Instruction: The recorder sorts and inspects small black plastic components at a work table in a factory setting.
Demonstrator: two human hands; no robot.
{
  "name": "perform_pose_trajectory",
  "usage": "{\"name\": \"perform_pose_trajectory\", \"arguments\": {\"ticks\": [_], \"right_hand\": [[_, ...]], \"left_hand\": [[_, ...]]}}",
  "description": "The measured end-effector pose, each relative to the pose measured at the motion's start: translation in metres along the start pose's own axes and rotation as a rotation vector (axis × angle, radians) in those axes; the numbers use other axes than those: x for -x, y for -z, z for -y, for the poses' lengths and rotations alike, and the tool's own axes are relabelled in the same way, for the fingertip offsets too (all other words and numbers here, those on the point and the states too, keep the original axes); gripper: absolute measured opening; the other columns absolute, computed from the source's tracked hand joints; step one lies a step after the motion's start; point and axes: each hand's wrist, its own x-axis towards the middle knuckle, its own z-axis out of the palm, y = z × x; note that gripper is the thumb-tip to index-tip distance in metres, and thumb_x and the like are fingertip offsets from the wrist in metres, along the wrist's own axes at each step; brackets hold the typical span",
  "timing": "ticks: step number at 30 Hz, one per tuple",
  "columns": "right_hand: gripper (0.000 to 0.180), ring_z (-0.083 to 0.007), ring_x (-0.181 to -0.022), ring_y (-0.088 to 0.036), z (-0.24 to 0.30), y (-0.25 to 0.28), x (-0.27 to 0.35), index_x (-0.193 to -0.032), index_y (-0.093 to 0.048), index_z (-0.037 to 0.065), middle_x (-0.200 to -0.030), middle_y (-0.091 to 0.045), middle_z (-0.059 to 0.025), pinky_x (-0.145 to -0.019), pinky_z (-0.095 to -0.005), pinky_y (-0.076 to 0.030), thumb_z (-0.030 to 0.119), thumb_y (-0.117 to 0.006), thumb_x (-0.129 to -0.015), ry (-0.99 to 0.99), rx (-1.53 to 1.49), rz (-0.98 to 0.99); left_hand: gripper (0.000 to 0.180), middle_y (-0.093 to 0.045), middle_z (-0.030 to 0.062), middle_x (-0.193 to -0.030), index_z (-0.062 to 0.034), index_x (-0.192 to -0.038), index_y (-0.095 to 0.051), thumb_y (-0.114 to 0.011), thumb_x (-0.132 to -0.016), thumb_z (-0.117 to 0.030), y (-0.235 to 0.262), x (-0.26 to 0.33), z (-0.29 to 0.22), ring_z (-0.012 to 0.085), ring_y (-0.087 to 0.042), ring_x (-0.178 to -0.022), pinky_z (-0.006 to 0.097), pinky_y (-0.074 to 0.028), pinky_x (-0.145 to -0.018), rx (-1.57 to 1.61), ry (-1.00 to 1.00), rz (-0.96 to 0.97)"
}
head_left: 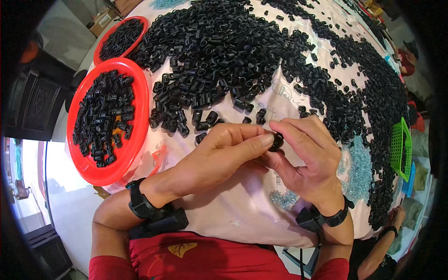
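Note:
Both of my hands meet in front of me, above the cloth. Between the fingertips of my left hand (228,151) and my right hand (310,156) is a small black plastic part (276,142), mostly covered by the fingers. My left thumb presses on its side, while my right thumb and fingers close around it from the other side. Just beyond my fingers lies a large heap of similar black plastic parts (210,56), some of them hollow and tube-like. A few loose ones rest close to my left hand.
A red plate (142,140) of black assembled-looking parts stands at the left, with a red basin (145,23) of thin black pieces behind it. Small clear-blue pieces (358,168) lie at the right, near a green basket (405,154). Another person's arm (380,247) shows at lower right.

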Motion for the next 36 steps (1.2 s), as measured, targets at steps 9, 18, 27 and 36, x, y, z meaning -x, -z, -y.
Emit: {"name": "perform_pose_trajectory", "arguments": {"ticks": [9,18,27,36], "right_hand": [[0.046,-0.0278,-0.075,-0.064,-0.001,-0.001,0.002,-0.111,-0.071,-0.001,-0.093,-0.07,-0.0116,-0.064,-0.0354,-0.053,-0.001,-0.084,-0.067,0.044,0.038,0.043],[0.039,-0.0258,-0.073,-0.065,-0.005,0.0,0.0,-0.107,-0.072,-0.002,-0.095,-0.072,-0.0125,-0.062,-0.0339,-0.052,0.009,-0.086,-0.072,0.082,0.057,-0.023],[0.036,-0.0277,-0.074,-0.066,0.002,0.003,-0.006,-0.107,-0.072,-0.002,-0.093,-0.072,-0.0135,-0.062,-0.0349,-0.052,0.01,-0.086,-0.076,0.097,0.053,-0.077],[0.036,-0.0287,-0.077,-0.067,0.006,0.011,-0.006,-0.107,-0.072,-0.001,-0.097,-0.073,-0.013,-0.065,-0.036,-0.054,0.01,-0.086,-0.076,0.148,0.126,-0.12]], "left_hand": [[0.037,-0.072,0.0091,-0.11,0.0027,-0.122,-0.065,-0.048,-0.111,-0.028,0.004,0.001,0.001,0.0138,-0.07,-0.096,0.03,-0.058,-0.085,-0.078,0.062,0.111],[0.039,-0.072,0.0114,-0.112,0.0024,-0.129,-0.06,-0.048,-0.111,-0.031,0.005,0.003,-0.001,0.0154,-0.07,-0.098,0.03,-0.06,-0.085,0.014,0.019,0.027],[0.033,-0.068,0.0121,-0.116,-0.0004,-0.128,-0.058,-0.053,-0.109,-0.027,0.014,0.0,-0.013,0.0148,-0.065,-0.098,0.026,-0.055,-0.08,0.09,-0.319,-0.052],[0.026,-0.069,-0.0019,-0.098,-0.006,-0.114,-0.068,-0.06,-0.106,-0.029,0.003,0.002,-0.018,0.0023,-0.057,-0.079,0.017,-0.046,-0.068,-0.539,-0.374,-0.124]]}}
